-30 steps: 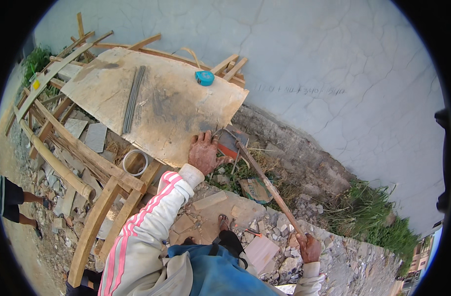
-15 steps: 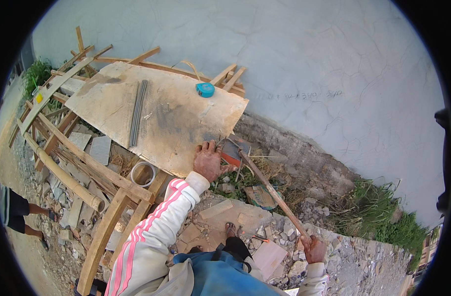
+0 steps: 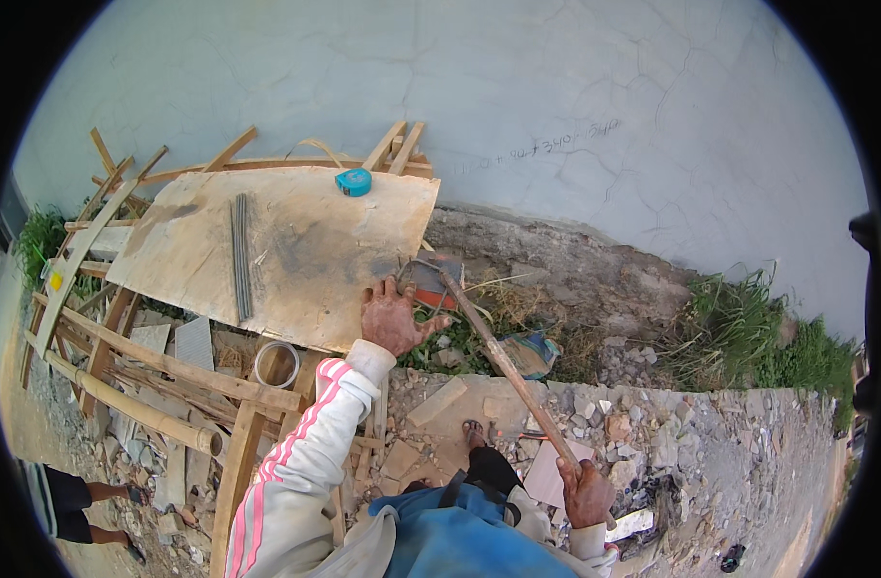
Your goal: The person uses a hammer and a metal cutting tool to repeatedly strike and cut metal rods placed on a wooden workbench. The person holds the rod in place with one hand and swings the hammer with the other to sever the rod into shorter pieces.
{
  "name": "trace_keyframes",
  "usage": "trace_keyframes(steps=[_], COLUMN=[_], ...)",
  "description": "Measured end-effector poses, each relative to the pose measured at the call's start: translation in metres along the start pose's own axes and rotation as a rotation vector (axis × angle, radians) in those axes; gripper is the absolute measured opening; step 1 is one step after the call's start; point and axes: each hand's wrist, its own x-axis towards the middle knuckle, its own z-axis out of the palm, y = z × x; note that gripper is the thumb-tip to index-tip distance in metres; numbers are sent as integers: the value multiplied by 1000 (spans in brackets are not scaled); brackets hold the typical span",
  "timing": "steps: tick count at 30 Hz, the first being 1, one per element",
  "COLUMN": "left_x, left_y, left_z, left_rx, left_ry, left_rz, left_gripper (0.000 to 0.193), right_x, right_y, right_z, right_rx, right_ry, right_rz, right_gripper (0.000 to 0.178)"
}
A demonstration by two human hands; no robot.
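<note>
My left hand (image 3: 392,321) lies at the near right corner of a stained wooden board (image 3: 315,241), fingers spread and thumb stretched to the right. Thin dark metal shows just beyond its fingertips, too small to make out. My right hand (image 3: 586,493) is closed around the lower end of a long brown bar (image 3: 503,361). The bar slants up and leftward, and its far end meets a short dark metal piece at the board's corner. On the board lie a bundle of thin grey rods (image 3: 240,258) and a teal tape measure (image 3: 354,182).
A cracked grey wall (image 3: 518,96) rises behind the board. Timber beams (image 3: 190,371) and a bamboo pole (image 3: 137,409) stand at left, with a white ring-shaped container (image 3: 277,364). Rubble (image 3: 672,433) covers the ground. Another person's legs (image 3: 89,511) show at lower left.
The view has swung, so the board and tape measure sit further left and the tape measure slightly lower. My left hand stays at the board's corner; my right still grips the bar.
</note>
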Motion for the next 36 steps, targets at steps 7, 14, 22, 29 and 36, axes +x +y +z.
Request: trace_keyframes(steps=[7,14,22,29,36], left_x=[-1,-1,0,-1,0], left_y=[11,8,3,-9,-3], left_z=[-8,-4,1,3,1], left_rx=[0,1,-34,-32,-48], left_ry=[-78,10,-38,54,-15], left_rz=[-62,-40,-28,48,-38], left_gripper=[79,74,70,63,72], right_x=[36,45,15,-32,-18], right_y=[32,42,20,-22,-6], right_z=[-13,-14,-2,-2,-6], right_rx=[168,119,101,89,141], right_ry=[-185,-161,-39,-160,-128], right_rz=[-185,-185,-138,-5,-37], right_gripper=[61,63,62,60,62])
